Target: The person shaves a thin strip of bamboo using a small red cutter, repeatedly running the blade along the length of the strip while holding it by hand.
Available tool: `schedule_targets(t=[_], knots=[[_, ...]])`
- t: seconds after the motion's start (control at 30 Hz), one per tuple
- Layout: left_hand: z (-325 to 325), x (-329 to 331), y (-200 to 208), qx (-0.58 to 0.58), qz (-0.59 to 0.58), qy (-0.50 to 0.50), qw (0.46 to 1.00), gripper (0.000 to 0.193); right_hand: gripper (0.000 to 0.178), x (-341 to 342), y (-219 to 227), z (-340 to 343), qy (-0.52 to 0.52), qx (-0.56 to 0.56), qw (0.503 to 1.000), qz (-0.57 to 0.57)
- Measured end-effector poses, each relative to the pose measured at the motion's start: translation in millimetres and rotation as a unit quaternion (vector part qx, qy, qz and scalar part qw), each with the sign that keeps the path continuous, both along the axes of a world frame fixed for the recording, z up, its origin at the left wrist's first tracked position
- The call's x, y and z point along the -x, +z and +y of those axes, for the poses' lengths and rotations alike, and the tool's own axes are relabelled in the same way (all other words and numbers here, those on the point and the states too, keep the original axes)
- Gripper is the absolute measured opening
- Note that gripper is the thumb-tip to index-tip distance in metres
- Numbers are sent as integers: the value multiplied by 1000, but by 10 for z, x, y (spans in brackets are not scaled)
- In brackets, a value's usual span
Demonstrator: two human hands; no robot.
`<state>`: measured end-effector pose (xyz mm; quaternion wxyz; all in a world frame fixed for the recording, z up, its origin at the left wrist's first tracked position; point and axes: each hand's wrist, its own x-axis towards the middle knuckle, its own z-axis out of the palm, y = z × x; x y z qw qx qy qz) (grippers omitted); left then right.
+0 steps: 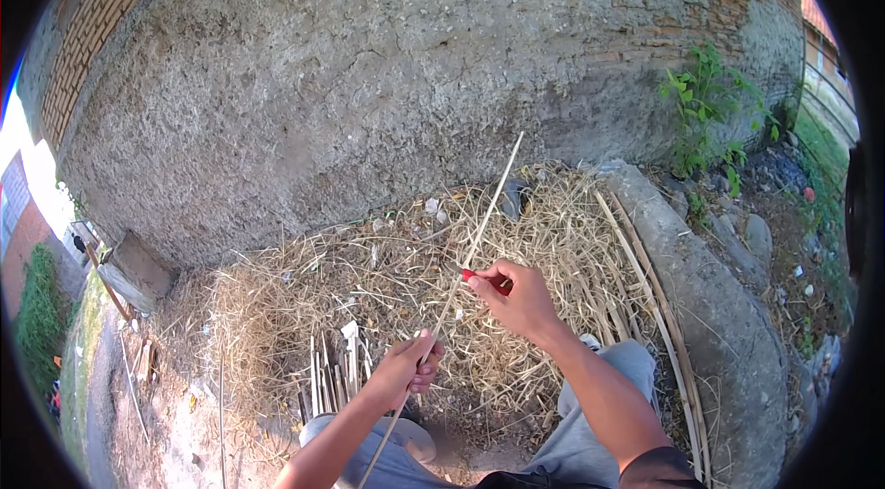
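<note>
A long, thin pale strip, seemingly split bamboo (503, 177), slants up from my lap toward the wall. My left hand (411, 367) is closed around its lower part. Higher up, my right hand (518, 299) grips a small knife with a red handle (469, 275). Its short blade lies at the strip, though whether it is cutting in cannot be told. Beneath both hands spreads a thick heap of curly straw-coloured shavings (544, 240). Beside my left knee stands a bunch of short split sticks (324, 374).
Several long strips (656, 300) lie to the right, along a raised concrete slab (687, 259). A rough plastered wall (369, 74) closes off the far side. Leafy green plants (705, 106) grow at its right foot. A concrete block (138, 272) stands at the left.
</note>
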<state>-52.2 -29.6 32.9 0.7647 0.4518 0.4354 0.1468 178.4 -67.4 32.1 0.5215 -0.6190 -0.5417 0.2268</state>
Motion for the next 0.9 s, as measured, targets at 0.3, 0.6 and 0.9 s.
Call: schedule_targets(t=[0.3, 0.6, 0.9], knots=[[18, -71, -123, -41, -19, -27, 999, 12, 26, 54, 26, 37, 7, 7, 1000, 23], [-49, 10, -177, -68, -51, -1, 996, 13, 24, 170, -9, 8, 22, 27, 999, 25], [-67, 12, -79, -33, -49, 9, 998, 14, 21, 229, -65, 44, 14, 5, 997, 69]])
